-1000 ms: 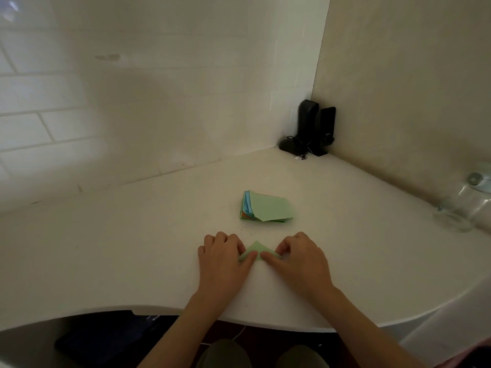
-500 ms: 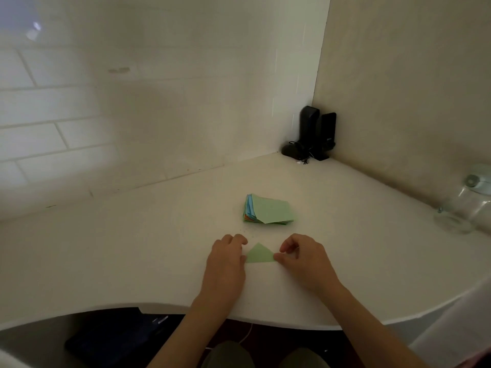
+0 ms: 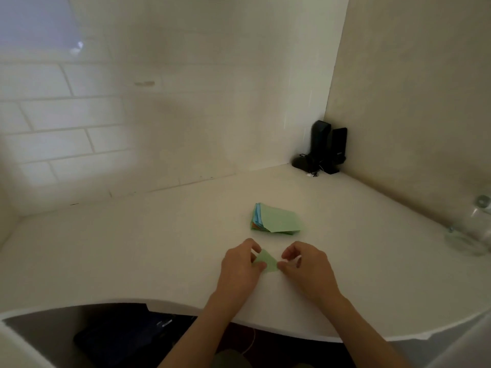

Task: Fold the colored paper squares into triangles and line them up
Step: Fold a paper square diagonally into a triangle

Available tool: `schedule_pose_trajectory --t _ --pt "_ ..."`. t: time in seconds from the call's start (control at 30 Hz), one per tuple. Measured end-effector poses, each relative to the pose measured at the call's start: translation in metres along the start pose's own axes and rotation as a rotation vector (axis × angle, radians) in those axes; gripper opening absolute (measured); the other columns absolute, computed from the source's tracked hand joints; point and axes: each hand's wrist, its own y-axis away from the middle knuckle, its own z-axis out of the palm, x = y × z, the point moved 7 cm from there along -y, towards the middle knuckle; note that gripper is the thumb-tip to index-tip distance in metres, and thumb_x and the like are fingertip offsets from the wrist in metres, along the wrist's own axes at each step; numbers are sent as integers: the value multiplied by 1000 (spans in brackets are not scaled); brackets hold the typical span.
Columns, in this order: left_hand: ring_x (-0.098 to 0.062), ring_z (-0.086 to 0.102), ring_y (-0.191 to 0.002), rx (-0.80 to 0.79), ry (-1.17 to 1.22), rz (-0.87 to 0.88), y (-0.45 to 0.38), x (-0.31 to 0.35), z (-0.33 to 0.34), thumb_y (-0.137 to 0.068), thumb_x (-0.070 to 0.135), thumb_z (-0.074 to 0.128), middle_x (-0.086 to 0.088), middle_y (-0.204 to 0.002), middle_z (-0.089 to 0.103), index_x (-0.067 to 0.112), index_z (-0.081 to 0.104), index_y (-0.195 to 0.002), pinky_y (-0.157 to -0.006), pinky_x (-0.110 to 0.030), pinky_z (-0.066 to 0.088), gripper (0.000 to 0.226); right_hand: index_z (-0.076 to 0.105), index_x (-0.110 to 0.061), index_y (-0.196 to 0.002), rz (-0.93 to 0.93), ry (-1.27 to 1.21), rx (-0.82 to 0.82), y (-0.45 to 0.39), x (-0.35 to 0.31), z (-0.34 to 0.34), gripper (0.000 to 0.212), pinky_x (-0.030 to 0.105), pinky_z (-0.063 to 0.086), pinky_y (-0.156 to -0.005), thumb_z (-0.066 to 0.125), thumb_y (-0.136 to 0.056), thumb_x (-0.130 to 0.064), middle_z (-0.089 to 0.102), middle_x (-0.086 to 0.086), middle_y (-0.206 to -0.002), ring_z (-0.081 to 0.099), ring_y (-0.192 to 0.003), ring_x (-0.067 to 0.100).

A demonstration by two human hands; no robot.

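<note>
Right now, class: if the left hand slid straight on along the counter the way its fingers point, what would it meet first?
Probably the stack of colored paper squares, just beyond the left hand; depth is uncertain.

One folded green triangle (image 3: 267, 262), one stack of colored paper squares (image 3: 276, 221), two black speakers (image 3: 329, 144), one glass jar (image 3: 475, 229), two hands.

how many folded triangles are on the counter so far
1: the green triangle, pinched between the left hand and right hand near the counter's front edge. The paper stack behind it looks unfolded.
</note>
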Motion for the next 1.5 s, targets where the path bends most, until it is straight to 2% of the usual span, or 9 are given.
schedule_pose_trajectory --t 0.1,0.17,0.33,0.63,0.87,1.0,1.17,1.3,1.5 --pt "-2 50 -64 77 22 -11 -9 -14 -21 -85 24 66 10 -80 60 23 61 -95 -53 -9 32 12 60 -26 -84 -127 10 195 -9 -17 -8 17 18 42 -65 72 -76 -16 59 -11 -85 51 -68 4" --pt "-3 50 -63 147 19 -45 -23 -31 -46 -85 25 65 10 -79 61 24 61 -94 -54 -13 32 9 64 -24 -88 -179 31 269 -19 -27 -9 17 27 46 -71 72 -75 -15 59 -10 -88 55 -74 8" --pt "-16 55 -74 210 -33 -152 -68 -84 -97 -84 24 66 0 -86 67 23 63 -93 -67 -25 36 9 70 -21 -95 -203 166 286 -43 -34 5 23 34 45 -74 76 -73 -27 60 -5 -98 57 -87 15" --pt "-15 55 -73 163 -2 -135 -125 -108 -100 -85 23 66 2 -81 64 23 62 -92 -58 -24 37 7 71 -17 -80 -310 173 357 -54 -27 13 6 39 50 -65 74 -76 -15 63 -4 -84 59 -74 16" --pt "-22 59 -89 172 -71 -184 -178 -128 -97 -84 23 67 -4 -95 68 21 63 -94 -76 -27 43 11 66 -21 -76 -370 238 460 -38 -41 -3 4 32 41 -64 70 -74 -19 63 -7 -85 58 -75 17" --pt "-31 52 -107 231 -189 -193 -175 -128 -96 -84 25 67 -10 -109 61 18 59 -113 -89 -37 42 31 66 -21 -76 -411 241 488 -23 -51 -13 3 33 41 -66 68 -75 -20 64 -9 -84 58 -78 16" --pt "-20 53 -90 392 -28 302 -108 -44 -96 -84 10 65 1 -98 58 17 62 -102 -80 -31 44 20 66 -23 -74 -497 266 477 3 -68 -19 1 30 39 -68 66 -75 -23 64 -11 -83 58 -81 13" --pt "-9 52 -98 126 52 619 -29 5 -58 -89 24 58 7 -102 58 20 63 -104 -86 -21 42 16 62 -25 -71 -510 326 378 18 -67 -6 4 30 35 -66 61 -74 -27 63 -12 -78 59 -77 13" --pt "-8 49 -104 -130 -92 677 15 -2 -14 -92 41 41 4 -114 59 17 59 -115 -89 -15 35 38 57 -29 -68 -442 376 235 35 -55 14 14 29 26 -63 47 -76 -33 55 -12 -68 54 -65 12"
